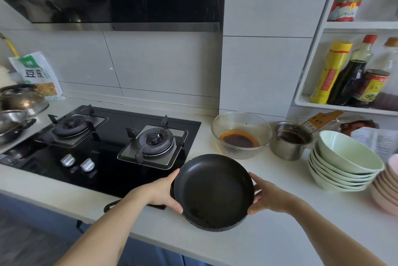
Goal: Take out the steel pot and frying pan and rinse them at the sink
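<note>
Over the counter [269, 233], both hands' fingers [172, 202] clasp the frying pan [213, 190] by its rim.

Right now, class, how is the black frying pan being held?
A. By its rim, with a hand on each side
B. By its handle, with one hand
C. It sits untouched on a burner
A: the left hand and right hand grip opposite sides of the frying pan above the counter.

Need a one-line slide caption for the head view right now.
Both hands, left hand and right hand, grip the black frying pan by its rim beside the gas hob.
</note>
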Tool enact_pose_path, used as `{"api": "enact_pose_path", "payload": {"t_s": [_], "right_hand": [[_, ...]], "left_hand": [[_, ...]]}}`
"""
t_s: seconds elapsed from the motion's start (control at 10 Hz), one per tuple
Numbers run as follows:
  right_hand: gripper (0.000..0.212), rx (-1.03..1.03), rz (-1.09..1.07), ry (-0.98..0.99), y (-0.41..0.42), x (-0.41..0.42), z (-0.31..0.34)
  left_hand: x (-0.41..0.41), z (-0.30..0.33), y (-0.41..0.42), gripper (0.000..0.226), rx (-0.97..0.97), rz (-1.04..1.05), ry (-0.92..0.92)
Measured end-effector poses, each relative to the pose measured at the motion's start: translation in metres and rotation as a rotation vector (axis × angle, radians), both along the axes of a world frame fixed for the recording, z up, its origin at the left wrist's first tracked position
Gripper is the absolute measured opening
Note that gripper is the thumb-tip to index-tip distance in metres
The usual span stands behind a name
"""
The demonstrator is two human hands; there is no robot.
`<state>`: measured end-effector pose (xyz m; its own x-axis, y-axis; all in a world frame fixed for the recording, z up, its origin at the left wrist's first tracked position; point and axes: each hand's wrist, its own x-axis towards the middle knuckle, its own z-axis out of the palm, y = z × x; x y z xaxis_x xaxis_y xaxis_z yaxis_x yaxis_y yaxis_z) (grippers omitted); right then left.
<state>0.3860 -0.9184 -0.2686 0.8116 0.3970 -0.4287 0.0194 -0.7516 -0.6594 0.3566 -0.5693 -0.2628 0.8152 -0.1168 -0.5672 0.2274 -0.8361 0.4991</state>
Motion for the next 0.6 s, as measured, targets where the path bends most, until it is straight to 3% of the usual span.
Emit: {"api": "enact_pose_path", "payload": {"t_s": [0.2,0.3,0.4,0.6], "right_hand": [[0.087,0.018,-0.019,-0.007,0.000,-0.001,0.000],[0.081,0.017,-0.041,-0.037,0.001,-0.003,-0.001],[0.089,-0.065,-0.054,-0.078,0.002,-0.009,0.002],[0.086,-0.144,-0.072,-0.177,0.010,-0.027,0.035]], "left_hand": [[0.001,0.003,-0.002,0.134,0.071,0.001,-0.087],[-0.004,0.008,-0.007,0.119,0.127,-0.012,-0.120],[-0.011,0.014,-0.013,0.102,0.210,-0.031,-0.166],[-0.032,0.034,-0.013,0.096,0.338,0.004,-0.269]]}}
